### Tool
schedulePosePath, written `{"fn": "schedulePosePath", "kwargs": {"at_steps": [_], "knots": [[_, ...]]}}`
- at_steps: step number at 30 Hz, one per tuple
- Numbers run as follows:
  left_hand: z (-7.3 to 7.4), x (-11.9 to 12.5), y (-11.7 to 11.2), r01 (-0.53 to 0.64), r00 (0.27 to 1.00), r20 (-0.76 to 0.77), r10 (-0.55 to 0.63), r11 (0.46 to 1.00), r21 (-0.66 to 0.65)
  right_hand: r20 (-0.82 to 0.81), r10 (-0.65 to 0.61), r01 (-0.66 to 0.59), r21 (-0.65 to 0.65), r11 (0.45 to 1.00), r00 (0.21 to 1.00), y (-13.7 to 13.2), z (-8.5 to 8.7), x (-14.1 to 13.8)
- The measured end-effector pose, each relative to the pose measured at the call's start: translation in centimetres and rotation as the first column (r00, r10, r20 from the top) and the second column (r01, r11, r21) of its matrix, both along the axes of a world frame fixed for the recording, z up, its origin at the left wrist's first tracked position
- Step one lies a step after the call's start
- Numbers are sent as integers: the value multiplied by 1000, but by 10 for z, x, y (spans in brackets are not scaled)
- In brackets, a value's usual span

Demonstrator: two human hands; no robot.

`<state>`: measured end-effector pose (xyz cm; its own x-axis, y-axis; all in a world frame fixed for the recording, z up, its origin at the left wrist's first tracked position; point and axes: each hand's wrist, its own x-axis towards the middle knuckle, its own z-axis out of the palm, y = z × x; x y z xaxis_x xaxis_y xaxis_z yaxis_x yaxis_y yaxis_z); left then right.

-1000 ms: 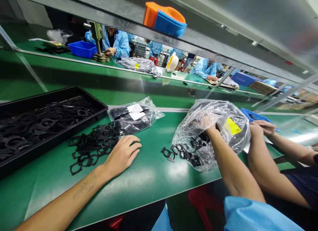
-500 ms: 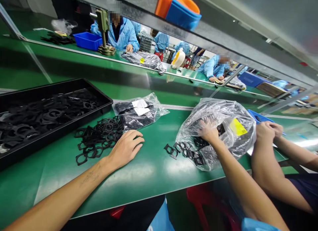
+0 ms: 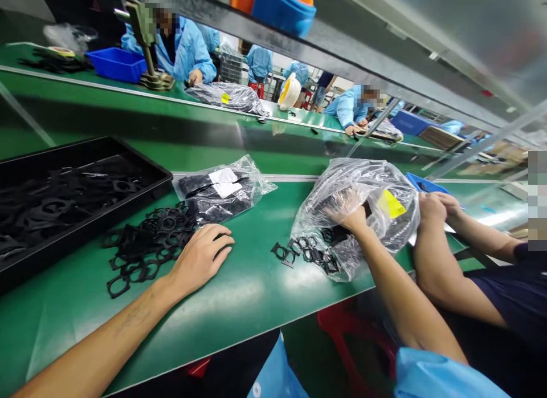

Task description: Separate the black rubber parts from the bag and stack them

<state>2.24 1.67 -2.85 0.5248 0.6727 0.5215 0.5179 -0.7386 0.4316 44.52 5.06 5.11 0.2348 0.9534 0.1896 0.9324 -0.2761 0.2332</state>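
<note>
My left hand [image 3: 200,258] lies palm down on the green table [image 3: 256,289], fingers loosely stretched, its fingertips at the edge of a loose pile of black ring-shaped parts [image 3: 149,238]. My right hand [image 3: 348,212] is inside a large clear plastic bag [image 3: 363,178] with a yellow label [image 3: 388,204]. Its fingers show spread through the film, and nothing is visibly held in them. A few black parts [image 3: 305,254] spill out of the bag's mouth onto the table.
A black tray [image 3: 85,230] full of black parts stands at the left. A smaller sealed bag of parts [image 3: 222,193] lies behind the pile. A co-worker's hands [image 3: 431,207] touch the big bag from the right, near a blue tray [image 3: 427,186]. People in blue coats work beyond the conveyor [image 3: 171,135].
My right hand has shifted a little inside the bag. My left hand has stayed by the pile. The view has swung slightly.
</note>
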Motion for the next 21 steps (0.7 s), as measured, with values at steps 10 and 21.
{"fn": "schedulePosePath", "kwargs": {"at_steps": [10,21], "knots": [[2,1,1,2,1000,9,-2,1000,-25,36,-5,7,-45,999,999,-28,-7,-44],[5,3,0,13,1000,15,-12,999,-37,-158,-16,23,43,999,987,-27,-10,-25]]}}
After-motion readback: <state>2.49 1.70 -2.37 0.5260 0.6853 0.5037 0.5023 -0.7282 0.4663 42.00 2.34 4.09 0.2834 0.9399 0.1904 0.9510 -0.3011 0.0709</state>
